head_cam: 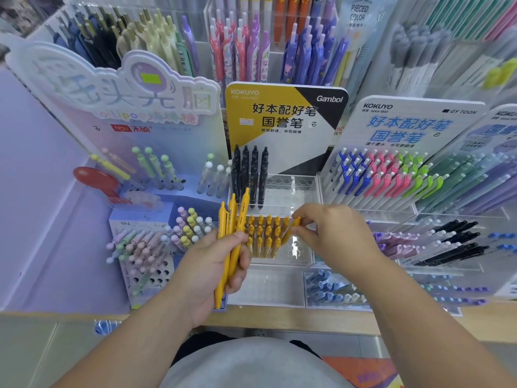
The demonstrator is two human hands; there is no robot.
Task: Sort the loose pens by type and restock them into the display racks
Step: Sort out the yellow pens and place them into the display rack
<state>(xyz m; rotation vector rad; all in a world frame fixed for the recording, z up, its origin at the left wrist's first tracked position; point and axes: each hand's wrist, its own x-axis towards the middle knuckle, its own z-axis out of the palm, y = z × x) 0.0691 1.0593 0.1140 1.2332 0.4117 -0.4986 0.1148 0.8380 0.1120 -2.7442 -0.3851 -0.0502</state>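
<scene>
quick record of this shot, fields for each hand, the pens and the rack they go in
left hand: grips a bundle of yellow pens, clicker ends up
right hand: pinches a single yellow pen at the right end of the yellow rows
clear rack: empty holes show to the right of the racked yellow pens
upper tier: black pens stand at its left, empty holes to their right
task state: restocking of the yellow pens under way

Fingers (307,212) of the right hand (335,231) covered part of one yellow pen (290,230) — how much, unclear. The far-right sign (503,127) ran off the edge; the grey pens (414,51) above were blurred.
</scene>
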